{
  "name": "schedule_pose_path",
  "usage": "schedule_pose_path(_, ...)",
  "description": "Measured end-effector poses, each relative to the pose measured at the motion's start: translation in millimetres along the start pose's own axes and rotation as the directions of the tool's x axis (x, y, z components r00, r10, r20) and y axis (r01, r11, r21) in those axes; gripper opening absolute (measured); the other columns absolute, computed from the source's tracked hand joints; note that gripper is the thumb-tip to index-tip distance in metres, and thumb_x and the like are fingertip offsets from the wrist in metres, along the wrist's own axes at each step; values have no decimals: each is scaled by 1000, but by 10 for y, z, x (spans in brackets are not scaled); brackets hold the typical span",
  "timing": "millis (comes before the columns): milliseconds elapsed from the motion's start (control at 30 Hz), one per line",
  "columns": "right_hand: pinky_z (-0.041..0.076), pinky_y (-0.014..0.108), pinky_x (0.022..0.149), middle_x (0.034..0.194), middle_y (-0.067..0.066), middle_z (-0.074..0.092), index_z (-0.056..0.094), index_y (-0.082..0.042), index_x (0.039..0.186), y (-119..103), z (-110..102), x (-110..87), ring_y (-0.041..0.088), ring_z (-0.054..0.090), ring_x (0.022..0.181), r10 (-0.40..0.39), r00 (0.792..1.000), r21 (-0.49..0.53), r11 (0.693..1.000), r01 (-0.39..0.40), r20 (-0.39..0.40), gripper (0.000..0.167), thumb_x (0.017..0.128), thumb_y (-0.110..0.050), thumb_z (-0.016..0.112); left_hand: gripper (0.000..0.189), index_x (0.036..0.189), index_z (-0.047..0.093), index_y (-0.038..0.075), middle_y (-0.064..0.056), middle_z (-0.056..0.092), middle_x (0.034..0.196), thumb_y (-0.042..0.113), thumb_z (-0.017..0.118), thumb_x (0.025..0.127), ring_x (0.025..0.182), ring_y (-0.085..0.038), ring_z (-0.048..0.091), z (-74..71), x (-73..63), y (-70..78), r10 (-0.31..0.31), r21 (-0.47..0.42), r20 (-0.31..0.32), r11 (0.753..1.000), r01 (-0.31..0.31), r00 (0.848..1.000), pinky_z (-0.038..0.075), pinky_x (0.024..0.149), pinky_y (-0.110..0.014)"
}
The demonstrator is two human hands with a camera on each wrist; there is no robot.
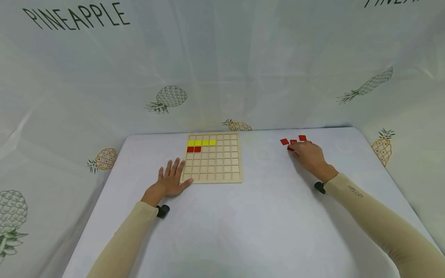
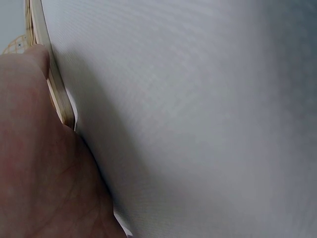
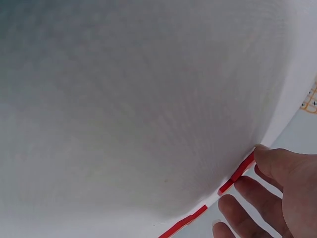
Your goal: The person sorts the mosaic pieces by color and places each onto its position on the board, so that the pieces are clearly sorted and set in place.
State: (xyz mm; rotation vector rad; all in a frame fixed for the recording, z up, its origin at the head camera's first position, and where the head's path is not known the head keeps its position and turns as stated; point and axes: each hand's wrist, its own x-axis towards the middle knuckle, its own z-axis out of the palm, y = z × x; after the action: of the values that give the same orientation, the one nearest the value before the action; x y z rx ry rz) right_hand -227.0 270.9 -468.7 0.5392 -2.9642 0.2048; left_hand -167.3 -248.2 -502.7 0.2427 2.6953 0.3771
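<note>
Screened-off tabletop work spot, wider room impossible to tell: white table backed and flanked by a pale pineapple-print curtain, "PINEAPPLE" lettering high beyond the table's far edge.

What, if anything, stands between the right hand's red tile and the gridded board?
Nothing visible: only white tabletop separates that red tile from the gridded board. The left hand touches the board's opposite side.

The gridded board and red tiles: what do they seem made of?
Gridded board: likely matte, unpainted wood, given its pale tan face and brownish edge in the left wrist view. Red tiles: smooth-looking plastic or painted wood, perhaps; their even colour leaves it open.
</note>
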Motion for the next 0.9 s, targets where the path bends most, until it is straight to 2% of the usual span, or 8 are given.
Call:
schedule_pose_path(267, 62, 58, 77, 109, 22, 78, 77, 2, 120, -6, 27, -16, 42, 73, 96, -32, 998, -7, 999, 32, -48, 29, 91, 2, 80, 91, 169, -1, 4, -21, -14, 176, 54, 45, 109, 161, -45, -16, -15, -19, 17, 6, -11, -9, 1000, -6, 1000, -12, 124, -68)
schedule_pose_path(433, 62, 58, 79, 113, 23, 77, 79, 1, 115, -26, 25, -16, 41, 74, 103, -38, 997, 23, 999, 40, -73, 28, 88, 6, 81, 93, 169, -1, 3, -22, -14, 176, 56, 45, 108, 161, -46, -16, -17, -27, 24, 10, -14, -9, 1000, -10, 1000, -12, 124, -69)
schedule_pose_path(600, 61, 60, 82, 119, 25, 76, 78, 0, 118, -41, 27, -11, 41, 73, 109, -30, 997, 21, 999, 32, -72, 32, 87, 6, 82, 94, 169, -1, 3, -22, -14, 176, 58, 44, 108, 161, -46, -17, -2, -20, 14, 8, -4, -5, 1000, -8, 1000, -11, 124, -69)
schedule_pose_path(800, 62, 59, 78, 114, 25, 77, 79, 0, 115, -40, 36, -20, 42, 74, 102, -54, 995, 8, 998, 55, -82, 29, 87, 6, 82, 93, 169, 1, 2, -23, -11, 176, 55, 47, 108, 161, -47, -15, 5, -31, 10, 16, -26, -24, 1000, -16, 1000, -11, 123, -70)
schedule_pose_path(900, 62, 58, 75, 111, 24, 78, 80, -1, 112, -41, 34, -28, 41, 75, 98, -62, 993, 20, 998, 64, -98, 27, 86, 7, 82, 94, 169, 0, 2, -23, -12, 176, 57, 45, 107, 161, -47, -15, 1, -39, 24, 15, -13, -19, 1000, -15, 1000, -12, 123, -69)
